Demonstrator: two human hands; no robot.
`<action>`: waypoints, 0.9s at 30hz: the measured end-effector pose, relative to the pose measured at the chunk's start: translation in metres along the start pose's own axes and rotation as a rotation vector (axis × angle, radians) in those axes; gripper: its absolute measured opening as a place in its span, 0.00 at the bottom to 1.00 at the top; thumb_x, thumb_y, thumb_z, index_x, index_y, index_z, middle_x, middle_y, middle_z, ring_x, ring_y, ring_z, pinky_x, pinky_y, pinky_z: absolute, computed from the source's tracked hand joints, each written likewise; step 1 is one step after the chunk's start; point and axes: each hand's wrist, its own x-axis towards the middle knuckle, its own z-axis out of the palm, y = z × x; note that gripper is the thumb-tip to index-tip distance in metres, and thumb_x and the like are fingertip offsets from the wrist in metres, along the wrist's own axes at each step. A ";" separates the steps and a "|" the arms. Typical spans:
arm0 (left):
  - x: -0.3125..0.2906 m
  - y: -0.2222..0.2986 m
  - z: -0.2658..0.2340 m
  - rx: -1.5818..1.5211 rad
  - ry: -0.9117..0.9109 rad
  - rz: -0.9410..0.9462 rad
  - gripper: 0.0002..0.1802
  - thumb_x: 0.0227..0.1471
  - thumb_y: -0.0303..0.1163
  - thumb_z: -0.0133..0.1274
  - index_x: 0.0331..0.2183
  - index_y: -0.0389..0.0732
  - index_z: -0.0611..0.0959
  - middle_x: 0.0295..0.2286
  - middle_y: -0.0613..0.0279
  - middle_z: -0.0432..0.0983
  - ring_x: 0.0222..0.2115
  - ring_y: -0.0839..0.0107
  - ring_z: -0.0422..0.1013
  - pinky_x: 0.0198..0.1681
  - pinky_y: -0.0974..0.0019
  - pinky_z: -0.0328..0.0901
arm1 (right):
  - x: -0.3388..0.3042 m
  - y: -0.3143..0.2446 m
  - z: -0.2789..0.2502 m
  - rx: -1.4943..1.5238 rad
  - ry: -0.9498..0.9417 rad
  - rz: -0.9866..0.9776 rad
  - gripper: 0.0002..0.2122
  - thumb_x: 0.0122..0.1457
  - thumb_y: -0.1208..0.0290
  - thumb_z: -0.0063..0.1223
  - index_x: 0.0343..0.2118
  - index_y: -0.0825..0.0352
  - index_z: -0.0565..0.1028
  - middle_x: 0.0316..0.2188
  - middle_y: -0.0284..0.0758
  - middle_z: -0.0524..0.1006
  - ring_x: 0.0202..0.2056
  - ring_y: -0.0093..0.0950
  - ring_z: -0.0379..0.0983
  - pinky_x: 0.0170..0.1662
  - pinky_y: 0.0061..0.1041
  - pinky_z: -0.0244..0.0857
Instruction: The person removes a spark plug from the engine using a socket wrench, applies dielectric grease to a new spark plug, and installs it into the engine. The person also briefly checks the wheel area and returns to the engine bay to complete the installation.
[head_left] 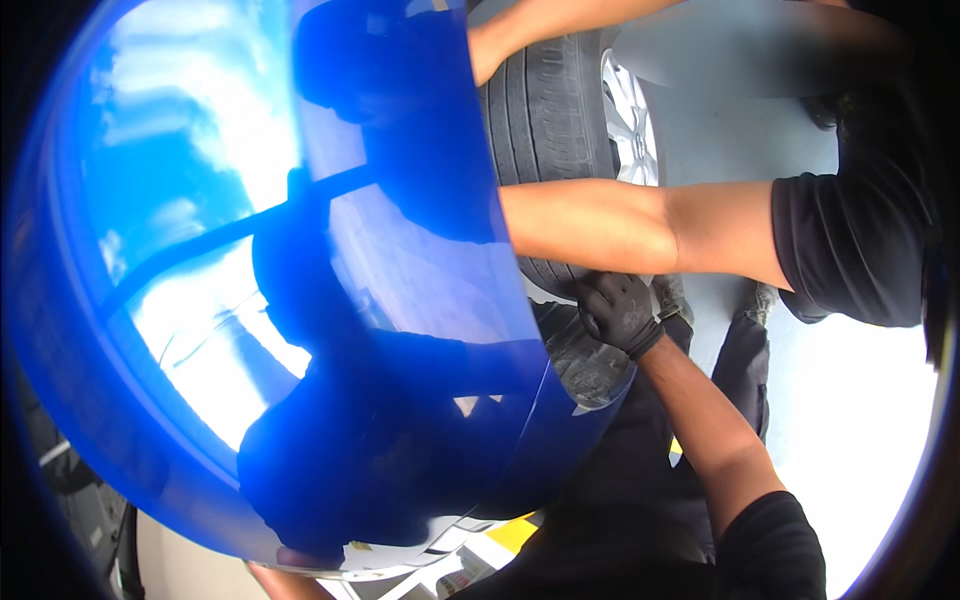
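Blue car panel (420,300) | just left of | gloved right hand (620,312)

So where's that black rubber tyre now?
In the head view, the black rubber tyre is upper middle, just right of the blue car panel and above the dark-gloved right hand.

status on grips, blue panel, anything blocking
Right grip gloved, curled near the tyre. Left grip out of sight. Blue panel fills view's left. Co-worker's bare arm crosses the tyre.
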 end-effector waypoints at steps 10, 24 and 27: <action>0.055 -0.066 0.021 -0.375 -0.190 -0.019 0.35 0.65 0.48 0.52 0.63 0.32 0.71 0.58 0.47 0.72 0.55 0.57 0.72 0.58 0.54 0.69 | 0.027 -0.035 -0.054 0.004 -0.278 0.157 0.06 0.58 0.69 0.55 0.37 0.60 0.78 0.39 0.36 0.79 0.39 0.40 0.79 0.42 0.42 0.74; 0.151 -0.062 0.070 -0.597 -0.503 -0.009 0.34 0.64 0.46 0.53 0.62 0.32 0.72 0.58 0.49 0.73 0.54 0.59 0.73 0.57 0.56 0.69 | -0.084 -0.036 -0.146 -0.199 -0.491 0.733 0.11 0.61 0.63 0.52 0.40 0.60 0.83 0.39 0.42 0.83 0.41 0.45 0.81 0.45 0.46 0.74; 0.164 -0.062 0.081 -0.622 -0.551 0.000 0.34 0.64 0.46 0.53 0.62 0.33 0.72 0.58 0.49 0.73 0.54 0.59 0.73 0.57 0.56 0.70 | -0.102 -0.042 -0.158 -0.241 -0.531 0.807 0.12 0.60 0.63 0.52 0.41 0.60 0.83 0.39 0.43 0.83 0.41 0.45 0.81 0.46 0.46 0.75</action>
